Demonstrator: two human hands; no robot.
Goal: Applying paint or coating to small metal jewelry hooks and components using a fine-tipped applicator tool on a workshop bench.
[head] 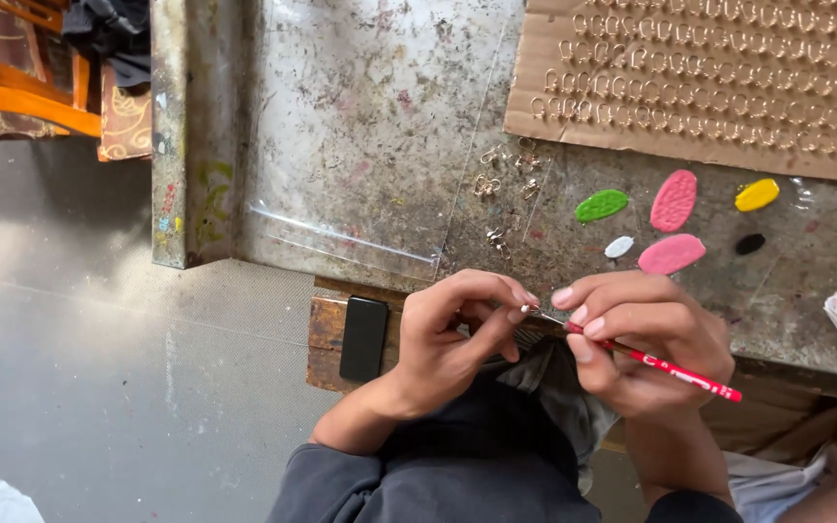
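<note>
Nearest you, your left hand point(452, 339) curls shut, its fingertips pinching a tiny metal piece point(528, 309) just off the table's near edge. Your right hand point(646, 339) meets it there, fingers closed around a slim red tool point(675, 370) like a pencil, its tip at the piece. Beyond lies the worn, paint-speckled table point(370, 116), with smooth oval blobs of clay: green blob point(601, 204), two pink blobs point(673, 200), yellow blob point(757, 195). A brown cardboard sheet point(709, 77) at far right carries rows of small metal rings. A black phone point(363, 338) lies left of your hands.
</note>
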